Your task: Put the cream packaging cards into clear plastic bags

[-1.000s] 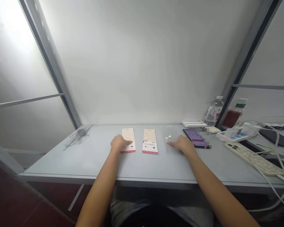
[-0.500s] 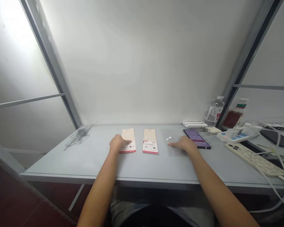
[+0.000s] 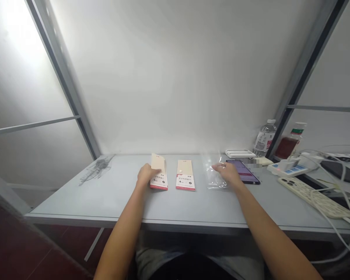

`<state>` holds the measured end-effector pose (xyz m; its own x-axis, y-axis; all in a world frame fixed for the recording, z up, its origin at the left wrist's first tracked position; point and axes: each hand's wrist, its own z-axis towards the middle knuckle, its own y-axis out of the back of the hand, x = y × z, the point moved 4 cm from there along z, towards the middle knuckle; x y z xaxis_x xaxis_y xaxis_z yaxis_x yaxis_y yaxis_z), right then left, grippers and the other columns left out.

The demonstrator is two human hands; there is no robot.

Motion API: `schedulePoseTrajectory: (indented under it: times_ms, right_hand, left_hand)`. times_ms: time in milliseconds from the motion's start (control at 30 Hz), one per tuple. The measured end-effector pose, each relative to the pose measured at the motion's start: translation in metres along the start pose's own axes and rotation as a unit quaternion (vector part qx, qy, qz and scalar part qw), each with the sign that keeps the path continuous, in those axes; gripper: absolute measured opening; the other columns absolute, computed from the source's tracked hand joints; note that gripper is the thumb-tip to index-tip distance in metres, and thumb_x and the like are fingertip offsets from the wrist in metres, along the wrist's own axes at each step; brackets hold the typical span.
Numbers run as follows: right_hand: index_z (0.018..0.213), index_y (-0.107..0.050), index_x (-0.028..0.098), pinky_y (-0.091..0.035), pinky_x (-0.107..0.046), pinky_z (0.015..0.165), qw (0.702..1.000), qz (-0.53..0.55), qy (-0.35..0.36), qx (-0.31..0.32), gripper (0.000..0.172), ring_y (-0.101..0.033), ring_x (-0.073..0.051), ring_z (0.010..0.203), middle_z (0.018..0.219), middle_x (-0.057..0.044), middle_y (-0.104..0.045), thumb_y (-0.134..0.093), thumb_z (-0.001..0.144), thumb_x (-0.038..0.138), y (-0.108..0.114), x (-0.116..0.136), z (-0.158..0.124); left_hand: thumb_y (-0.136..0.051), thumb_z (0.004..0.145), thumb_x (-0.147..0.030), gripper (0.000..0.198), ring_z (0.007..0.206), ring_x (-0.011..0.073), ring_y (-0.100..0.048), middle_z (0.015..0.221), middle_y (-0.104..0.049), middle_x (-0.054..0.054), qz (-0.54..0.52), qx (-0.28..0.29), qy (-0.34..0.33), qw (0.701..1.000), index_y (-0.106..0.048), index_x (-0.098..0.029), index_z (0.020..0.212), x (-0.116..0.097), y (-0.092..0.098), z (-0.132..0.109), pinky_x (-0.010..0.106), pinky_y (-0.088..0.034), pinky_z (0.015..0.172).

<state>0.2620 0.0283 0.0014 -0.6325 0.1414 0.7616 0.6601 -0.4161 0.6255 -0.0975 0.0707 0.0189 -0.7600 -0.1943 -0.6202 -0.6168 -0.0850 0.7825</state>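
Note:
My left hand (image 3: 146, 175) grips the left edge of a beige and white card packet (image 3: 159, 173), whose far end is lifted off the grey table (image 3: 105, 202). A second packet of the same kind (image 3: 184, 175) lies flat just to its right. My right hand (image 3: 228, 172) pinches a clear plastic bag (image 3: 212, 174) and raises its far end. A dark phone (image 3: 245, 171) with a lit screen lies just right of that hand.
A flat white box (image 3: 239, 153), two bottles (image 3: 264, 137), a white power strip (image 3: 288, 167), a keyboard-like pad (image 3: 315, 196) and cables crowd the right side. A crumpled clear wrapper (image 3: 96, 168) lies far left. Slanted metal frame posts stand at both sides.
My left hand has tilted the left packet up from the table. My right hand has closed on the clear bag and lifted it; the small white bits by it are no longer seen.

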Motion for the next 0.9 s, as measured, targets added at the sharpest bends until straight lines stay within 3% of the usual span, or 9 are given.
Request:
schedulePoseTrajectory:
  times_ms: [67,167,367,467,567,700,800,900]
  right_hand:
    - [0.095,-0.062,0.015,-0.045,-0.027,0.067,1.000,-0.003,0.014,0.000,0.036,-0.061,-0.020,0.080,0.090,-0.008,-0.066,-0.048,0.076,0.042,0.001,0.002,-0.001]
    - [0.101,-0.061,0.013,-0.043,-0.031,0.076,0.993,-0.120,0.006,0.006,0.035,-0.057,-0.025,0.096,0.104,-0.013,-0.063,-0.043,0.080,0.036,-0.001,0.000,-0.001]
    - [0.111,-0.053,0.010,-0.040,-0.039,0.080,0.971,-0.239,0.006,0.027,0.034,-0.053,-0.030,0.101,0.106,-0.020,-0.058,-0.036,0.085,0.026,-0.008,-0.004,-0.003]
    - [0.120,-0.047,0.012,-0.037,-0.042,0.081,0.965,-0.263,0.020,0.002,0.039,-0.049,-0.032,0.105,0.111,-0.020,-0.054,-0.032,0.087,0.026,-0.005,-0.001,-0.005]
    - [0.117,-0.051,0.016,-0.034,-0.044,0.085,0.975,-0.213,0.045,-0.043,0.039,-0.046,-0.032,0.108,0.111,-0.017,-0.055,-0.031,0.087,0.029,0.001,0.005,-0.005]
    - [0.105,-0.058,0.015,-0.039,-0.032,0.080,0.992,-0.100,0.071,-0.041,0.044,-0.056,-0.023,0.090,0.098,-0.011,-0.062,-0.022,0.089,0.035,0.005,0.015,-0.005]
    - [0.107,-0.057,0.016,-0.041,-0.027,0.076,0.995,0.057,0.070,-0.038,0.047,-0.059,-0.019,0.084,0.107,-0.008,-0.061,-0.024,0.088,0.043,0.002,0.025,-0.012]
    - [0.109,-0.058,0.017,-0.041,-0.027,0.079,0.988,0.118,0.085,-0.044,0.049,-0.057,-0.020,0.091,0.113,-0.008,-0.059,-0.027,0.086,0.047,-0.004,0.039,-0.025]
  left_hand:
    - [-0.060,0.065,-0.040,0.030,0.068,0.0183,-0.063,0.083,-0.066,0.007,-0.081,0.032,-0.013,0.996,-0.049,-0.018,0.081,-0.002,-0.004,0.001,0.023,-0.040,0.050]
    - [-0.058,0.068,-0.033,0.022,0.060,0.0157,-0.062,0.077,-0.065,0.005,-0.132,0.041,-0.019,0.990,-0.048,-0.018,0.080,-0.003,-0.006,0.000,0.022,-0.039,0.046]
    - [-0.056,0.067,-0.032,0.018,0.065,0.0153,-0.061,0.082,-0.066,0.004,-0.045,-0.024,-0.027,0.998,-0.051,-0.020,0.080,-0.003,0.000,-0.001,0.021,-0.038,0.049]
    - [-0.055,0.068,-0.030,0.016,0.066,0.0152,-0.061,0.082,-0.065,0.004,-0.035,-0.033,-0.032,0.998,-0.052,-0.020,0.079,-0.003,0.001,0.000,0.021,-0.038,0.050]
    - [-0.057,0.068,-0.027,0.016,0.060,0.0139,-0.059,0.076,-0.064,0.004,-0.110,-0.010,-0.029,0.994,-0.051,-0.017,0.079,-0.005,0.000,0.001,0.021,-0.038,0.048]
    - [-0.054,0.071,-0.028,0.021,0.053,0.0110,-0.056,0.069,-0.062,0.003,-0.206,0.031,-0.059,0.976,-0.052,-0.015,0.088,-0.017,-0.001,-0.005,0.020,-0.037,0.045]
    - [-0.057,0.070,-0.030,0.030,0.053,0.0121,-0.057,0.064,-0.061,0.002,-0.319,0.107,-0.135,0.932,-0.054,-0.014,0.095,-0.035,-0.005,-0.020,0.020,-0.039,0.046]
    - [-0.061,0.067,-0.032,0.042,0.048,0.0118,-0.055,0.058,-0.059,0.000,-0.356,0.207,-0.199,0.889,-0.056,-0.013,0.105,-0.052,-0.016,-0.041,0.020,-0.037,0.043]
